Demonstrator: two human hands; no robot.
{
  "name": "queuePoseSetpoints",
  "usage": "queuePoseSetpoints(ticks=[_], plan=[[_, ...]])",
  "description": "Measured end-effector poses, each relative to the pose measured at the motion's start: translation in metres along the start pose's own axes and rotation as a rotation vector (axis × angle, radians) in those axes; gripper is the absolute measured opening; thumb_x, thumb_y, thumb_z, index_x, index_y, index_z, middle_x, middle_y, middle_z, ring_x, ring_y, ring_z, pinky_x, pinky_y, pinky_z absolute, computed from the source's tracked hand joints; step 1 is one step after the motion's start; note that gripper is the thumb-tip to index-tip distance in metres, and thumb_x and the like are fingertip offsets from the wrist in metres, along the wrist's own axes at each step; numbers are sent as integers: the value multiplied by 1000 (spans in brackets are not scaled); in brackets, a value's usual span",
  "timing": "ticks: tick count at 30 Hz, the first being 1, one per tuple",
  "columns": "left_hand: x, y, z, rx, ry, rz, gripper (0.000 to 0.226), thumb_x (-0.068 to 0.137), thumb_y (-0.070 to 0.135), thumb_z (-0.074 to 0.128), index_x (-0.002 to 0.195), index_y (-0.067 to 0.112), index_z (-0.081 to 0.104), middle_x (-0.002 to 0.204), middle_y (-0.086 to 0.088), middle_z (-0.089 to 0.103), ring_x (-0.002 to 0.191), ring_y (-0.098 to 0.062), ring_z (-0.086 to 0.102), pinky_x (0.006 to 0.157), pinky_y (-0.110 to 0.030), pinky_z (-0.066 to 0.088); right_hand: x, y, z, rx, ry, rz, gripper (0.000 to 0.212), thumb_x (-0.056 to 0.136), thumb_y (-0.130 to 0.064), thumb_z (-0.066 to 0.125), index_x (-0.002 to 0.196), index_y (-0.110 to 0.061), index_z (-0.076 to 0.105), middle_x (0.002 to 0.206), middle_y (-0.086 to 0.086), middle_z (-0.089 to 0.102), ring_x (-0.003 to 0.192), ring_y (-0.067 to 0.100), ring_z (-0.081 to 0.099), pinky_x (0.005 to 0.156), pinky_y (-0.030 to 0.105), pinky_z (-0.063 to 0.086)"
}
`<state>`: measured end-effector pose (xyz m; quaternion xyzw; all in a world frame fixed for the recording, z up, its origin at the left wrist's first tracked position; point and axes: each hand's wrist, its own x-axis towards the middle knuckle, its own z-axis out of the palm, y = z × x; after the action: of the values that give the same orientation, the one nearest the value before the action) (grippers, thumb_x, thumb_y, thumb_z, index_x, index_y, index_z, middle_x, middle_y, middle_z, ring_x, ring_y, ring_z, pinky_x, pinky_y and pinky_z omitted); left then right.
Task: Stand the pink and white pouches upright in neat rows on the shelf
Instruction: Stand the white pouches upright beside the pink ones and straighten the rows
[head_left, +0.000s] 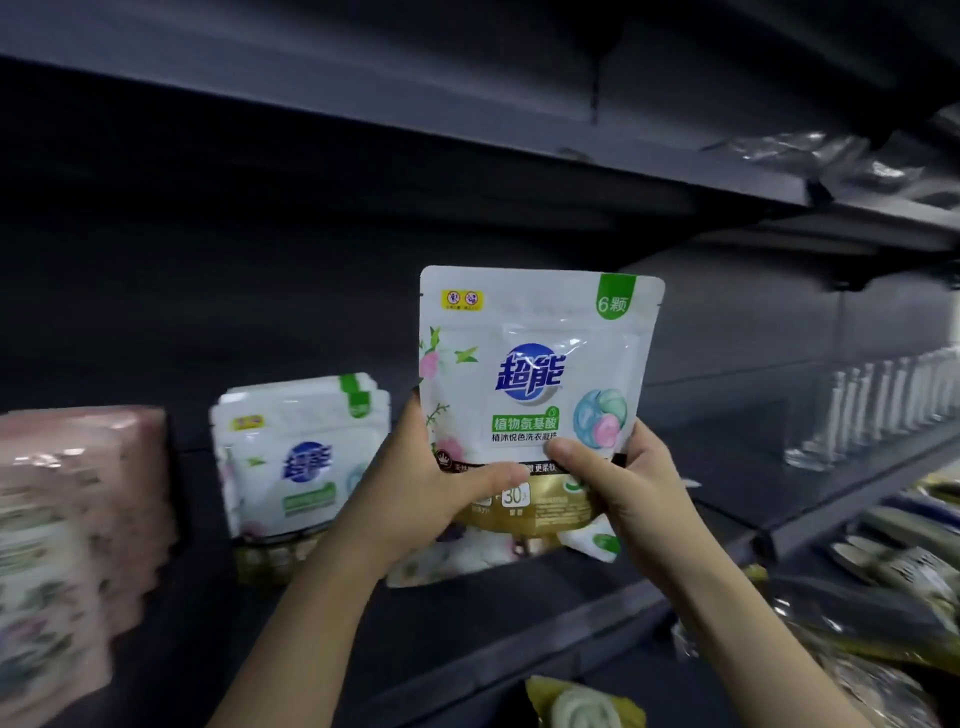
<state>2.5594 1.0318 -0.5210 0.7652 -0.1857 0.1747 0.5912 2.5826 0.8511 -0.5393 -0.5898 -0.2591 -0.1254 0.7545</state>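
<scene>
Shelf: the dark shelf (519, 623) runs across the view, its board bare just below and behind the hands.
Pink stack: pink pouches (67, 519) stand at the far left, blurred.
White row: white pouches (301, 467) stand upright one behind another, left of the hands and deeper on the shelf.
Held pouch: the white pouch (535, 384) is upright, long axis vertical, print facing the camera, raised above the shelf board. More pouches seem tucked behind its lower edge; I cannot count them.
Left hand: the left hand (431, 493) clamps the lower left corner, thumb across the front.
Right hand: the right hand (623, 483) pinches the lower right corner, thumb on the front.
Key relation: the standing white row lies to the left, nearer the left hand, so the held pouch probably goes down beside it, base first.
Risk: a soft base may slump if released tilted.
</scene>
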Motion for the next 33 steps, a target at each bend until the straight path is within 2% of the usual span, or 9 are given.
queuePoseSetpoints(ticks=[2,5,8,11,14,18,22,29,33], plan=[[-5,-3,-28,51,29,-47,102,54,23,89,134,44,30,117,16,65,109,-7,62,90,-35,54,12,8,25,-21,-53,9,32,69,-12,78,100,-13,68,100,8,75,93,26,72,77,36,56],[-16,-7,-65,184,114,-111,98,60,20,87,134,39,25,120,18,60,108,1,58,86,-20,53,26,22,60,-1,-133,31,32,72,-11,75,103,-12,66,100,6,75,94,23,72,80,37,57],[-25,-9,-93,320,225,-170,100,61,28,85,136,39,20,121,20,57,108,-3,55,92,-28,49,37,35,91,16,-242,52,26,80,-7,68,105,-15,65,101,2,75,93,18,72,75,28,59],[-31,-14,-108,401,354,-216,92,68,26,81,135,33,19,115,19,51,98,-2,50,75,-19,43,47,54,115,-1,-310,81,31,81,-11,68,111,-19,63,105,-3,74,95,13,71,74,26,58],[-38,-31,-113,414,422,-249,91,70,22,80,134,30,17,113,19,51,92,4,49,73,-15,43,50,79,130,-59,-345,135,41,82,-20,69,120,-24,53,113,-7,71,101,10,68,84,34,57],[-47,-64,-108,379,433,-284,89,73,15,77,136,30,14,100,28,43,84,14,45,59,-6,37,40,110,138,-39,-321,272,44,84,-18,67,119,-18,40,112,-3,67,97,11,69,77,29,59],[-57,-86,-101,349,417,-314,91,74,12,76,137,29,13,102,25,45,96,3,52,61,-6,43,32,121,133,-135,-356,279,35,87,-19,64,112,-19,39,111,-3,66,92,4,70,74,23,58],[-61,-96,-98,329,394,-335,102,75,13,75,144,28,3,107,22,47,103,-1,50,62,-8,45,27,122,124,-192,-403,248,35,87,-21,65,111,-22,40,113,-8,65,94,-3,67,72,16,55],[-67,-97,-99,300,371,-315,102,75,13,75,142,34,1,109,28,44,101,7,46,65,-5,42,23,121,122,-230,-419,240,40,85,-22,67,113,-21,38,113,-11,64,94,-2,66,70,14,54]])
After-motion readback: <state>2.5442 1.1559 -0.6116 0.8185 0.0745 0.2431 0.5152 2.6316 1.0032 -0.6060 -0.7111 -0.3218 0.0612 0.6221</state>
